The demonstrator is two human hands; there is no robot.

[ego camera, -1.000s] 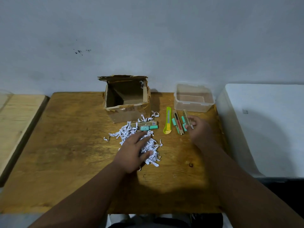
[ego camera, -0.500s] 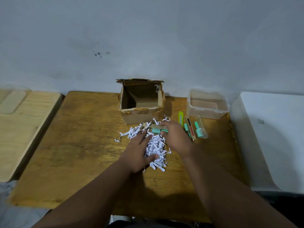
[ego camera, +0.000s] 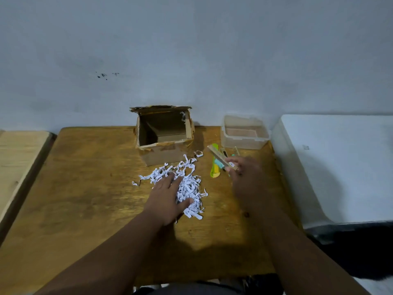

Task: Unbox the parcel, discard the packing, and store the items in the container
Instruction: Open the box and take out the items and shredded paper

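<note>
An opened cardboard parcel box (ego camera: 163,155) stands at the back of the wooden table (ego camera: 85,188). In front of it lies a heap of white shredded paper (ego camera: 187,184). My left hand (ego camera: 168,199) rests flat on that heap, fingers spread. My right hand (ego camera: 244,173) holds a slim brown and teal packaged item (ego camera: 219,157) above the table, right of the heap. Under it lie a yellow-green utility knife (ego camera: 214,169) and two similar packaged items (ego camera: 228,152), partly hidden. A clear plastic container (ego camera: 244,133) sits open at the back right.
A white appliance-like surface (ego camera: 340,167) adjoins the table on the right. A lighter wooden board (ego camera: 19,162) lies to the left. The wall stands right behind the box and container.
My right hand picked the packaged item out of the shredded paper and carried it right, over the knife. My left hand stayed on the heap.
</note>
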